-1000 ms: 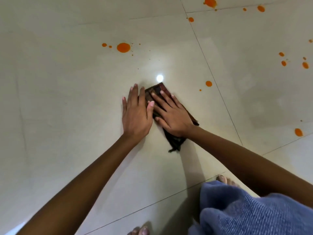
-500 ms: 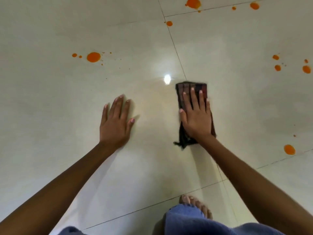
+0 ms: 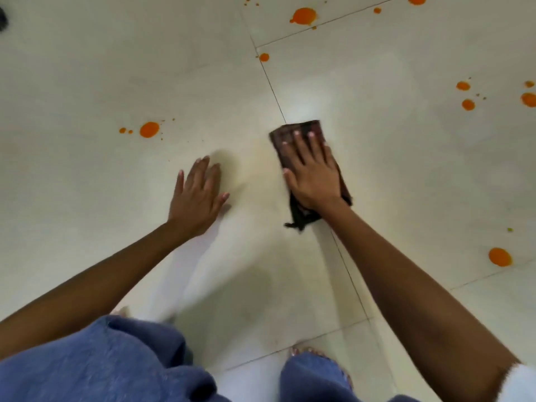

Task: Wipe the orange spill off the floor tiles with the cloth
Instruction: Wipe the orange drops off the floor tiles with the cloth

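Observation:
A dark brown folded cloth (image 3: 301,130) lies flat on the pale floor tiles (image 3: 87,68), astride a grout line. My right hand (image 3: 313,172) presses down on it with fingers spread, covering most of it. My left hand (image 3: 197,195) rests flat on the bare tile to the left, fingers apart, holding nothing. Orange drops dot the floor: one blob (image 3: 149,129) up and left of the left hand, a large one (image 3: 304,16) at the top, a small one (image 3: 264,57) on the grout line, several (image 3: 467,104) at the upper right, one (image 3: 499,256) at the right.
My knees in blue jeans (image 3: 101,367) fill the bottom edge, with bare toes (image 3: 307,351) showing beside them. A faint yellowish smear (image 3: 255,158) lies between the hands. A dark object (image 3: 3,20) sits at the far upper left edge.
The right hand slid the cloth rightwards away from the left hand, onto the grout line. The left hand stayed flat on the tile. The view has shifted, showing more drops at the top.

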